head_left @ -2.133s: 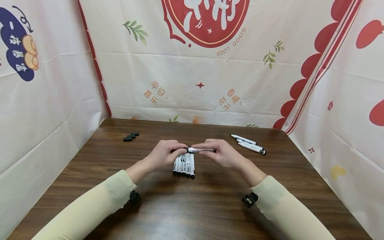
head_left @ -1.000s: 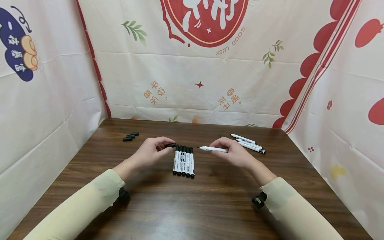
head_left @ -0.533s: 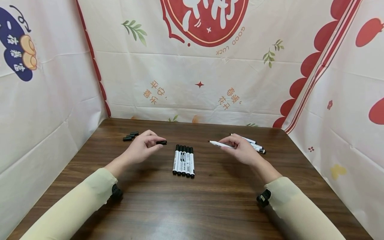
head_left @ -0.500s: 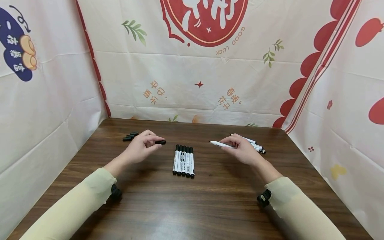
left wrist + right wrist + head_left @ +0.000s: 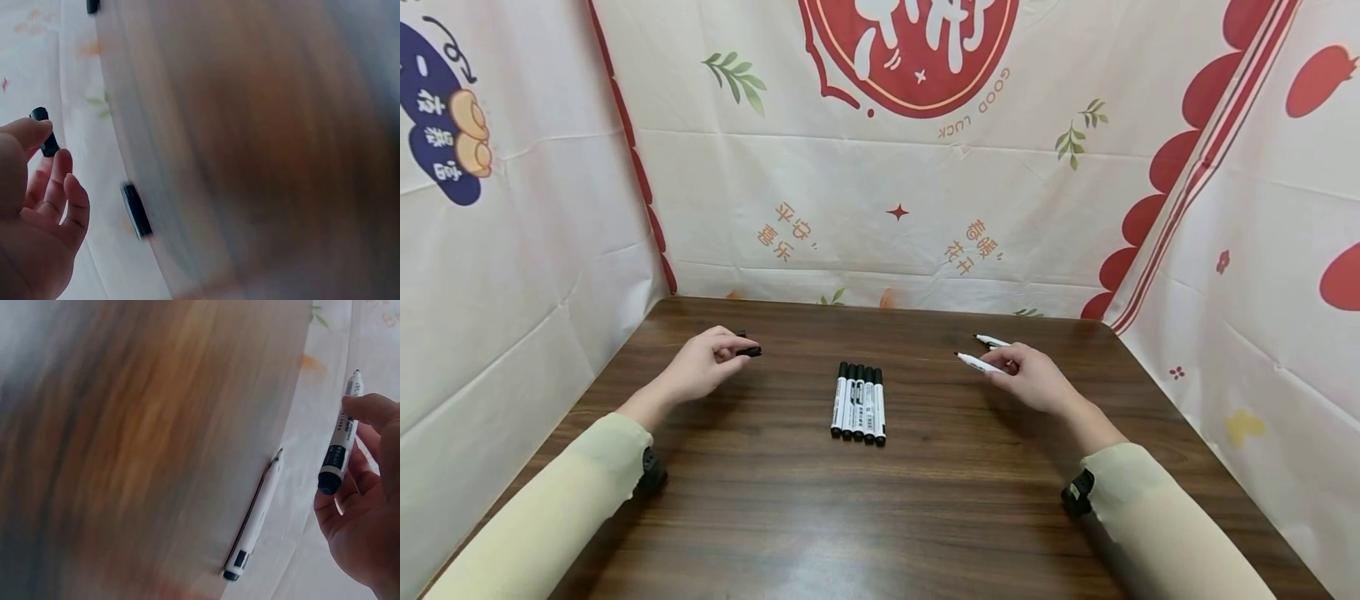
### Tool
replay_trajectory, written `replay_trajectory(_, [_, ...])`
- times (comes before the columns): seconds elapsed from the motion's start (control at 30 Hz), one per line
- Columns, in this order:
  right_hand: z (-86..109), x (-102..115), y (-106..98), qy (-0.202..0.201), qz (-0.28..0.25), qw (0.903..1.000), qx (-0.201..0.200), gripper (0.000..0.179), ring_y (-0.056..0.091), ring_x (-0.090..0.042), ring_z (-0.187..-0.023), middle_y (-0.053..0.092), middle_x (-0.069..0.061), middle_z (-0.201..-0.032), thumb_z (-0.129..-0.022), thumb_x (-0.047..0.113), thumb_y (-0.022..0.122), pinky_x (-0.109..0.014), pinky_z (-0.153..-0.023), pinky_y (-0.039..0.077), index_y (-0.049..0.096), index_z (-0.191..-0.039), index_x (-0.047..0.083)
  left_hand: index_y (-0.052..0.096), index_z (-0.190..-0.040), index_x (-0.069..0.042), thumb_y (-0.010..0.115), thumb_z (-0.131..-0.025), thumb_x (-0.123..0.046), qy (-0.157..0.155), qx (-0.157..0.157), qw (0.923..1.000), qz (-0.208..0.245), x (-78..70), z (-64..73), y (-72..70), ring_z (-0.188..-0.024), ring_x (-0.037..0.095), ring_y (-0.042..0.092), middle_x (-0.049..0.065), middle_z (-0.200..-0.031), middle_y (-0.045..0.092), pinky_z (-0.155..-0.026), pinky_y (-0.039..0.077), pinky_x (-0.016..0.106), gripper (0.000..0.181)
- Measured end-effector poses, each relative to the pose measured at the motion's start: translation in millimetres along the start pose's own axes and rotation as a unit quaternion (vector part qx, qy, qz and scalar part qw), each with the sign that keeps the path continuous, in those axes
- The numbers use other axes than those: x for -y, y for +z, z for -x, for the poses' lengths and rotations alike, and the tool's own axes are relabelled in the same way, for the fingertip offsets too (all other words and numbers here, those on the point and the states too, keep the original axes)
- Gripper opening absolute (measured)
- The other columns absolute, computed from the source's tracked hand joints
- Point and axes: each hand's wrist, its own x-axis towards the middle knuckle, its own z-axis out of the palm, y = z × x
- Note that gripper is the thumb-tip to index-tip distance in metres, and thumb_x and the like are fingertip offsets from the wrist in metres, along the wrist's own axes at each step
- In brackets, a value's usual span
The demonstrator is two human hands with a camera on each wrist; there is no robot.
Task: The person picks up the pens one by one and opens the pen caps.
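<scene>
My left hand [image 5: 700,367] pinches a black marker cap [image 5: 751,352] between thumb and fingers, above the table's far left. A loose cap [image 5: 742,334] shows just behind it; the hand hides others. In the left wrist view the pinched cap [image 5: 45,132] is apart from a second cap [image 5: 136,210]. My right hand [image 5: 1032,379] holds an uncapped white marker [image 5: 977,362] by its barrel, tip pointing left. Behind that hand an uncapped marker [image 5: 990,341] lies partly covered. The right wrist view shows the held marker [image 5: 344,434] and another lying marker [image 5: 253,519].
Several capped white markers [image 5: 859,404] lie side by side mid-table, black caps toward the far side. The brown wooden table [image 5: 865,508] is bounded by a printed cloth [image 5: 850,183] at the back and on both sides.
The cap has come off the marker that both hands held. My left hand has moved left with the cap, my right hand to the right with the marker.
</scene>
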Motion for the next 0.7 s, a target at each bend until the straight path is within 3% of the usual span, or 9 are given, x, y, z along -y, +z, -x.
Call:
replay_trajectory(0.2, [1.5, -17.9, -5.2, 0.018, 0.02, 0.9995, 0.016, 0.021, 0.057, -0.02, -0.086, 0.069, -0.009, -0.101, -0.098, 0.01, 0.077, -0.034, -0.076, 0.046, 0.079, -0.119, 0.009, 0.081, -0.128, -0.005, 0.078, -0.103, -0.014, -0.047, 0.019, 0.9981, -0.035, 24.8, 4.8, -18.5, -0.094, 0.02, 0.068, 0.012, -0.112, 0.076, -0.08, 0.053, 0.033, 0.026])
replay_trajectory(0.33, [1.8, -25.6, -9.7, 0.033, 0.027, 0.9984, 0.039, 0.021, 0.059, -0.019, -0.079, 0.071, -0.008, -0.095, -0.098, 0.009, 0.075, -0.034, -0.073, 0.047, 0.079, -0.119, 0.007, 0.081, -0.125, -0.004, 0.079, -0.102, -0.016, -0.072, 0.027, 0.9961, -0.044, 35.1, 6.8, -27.9, -0.103, 0.029, 0.076, 0.017, -0.116, 0.081, -0.087, 0.059, 0.044, 0.026])
replay_trajectory(0.5, [1.8, -31.9, -14.2, 0.042, 0.055, 0.9958, 0.059, 0.02, 0.059, -0.02, -0.081, 0.073, -0.007, -0.093, -0.098, 0.011, 0.077, -0.037, -0.077, 0.047, 0.079, -0.117, 0.008, 0.081, -0.124, -0.002, 0.078, -0.103, -0.018, -0.091, 0.037, 0.9938, -0.053, 43.2, 8.0, -35.7, -0.117, 0.042, 0.073, 0.022, -0.125, 0.079, -0.1, 0.057, 0.059, 0.026])
replay_trajectory(0.7, [2.4, -38.6, -16.8, 0.048, 0.076, 0.9935, 0.069, 0.02, 0.061, -0.021, -0.087, 0.077, -0.007, -0.099, -0.096, 0.011, 0.08, -0.041, -0.084, 0.049, 0.081, -0.116, 0.009, 0.082, -0.123, -0.002, 0.078, -0.103, -0.016, -0.103, 0.046, 0.9914, -0.067, 52.5, 5.3, -37.1, -0.121, 0.045, 0.07, 0.022, -0.123, 0.08, -0.104, 0.054, 0.063, 0.025])
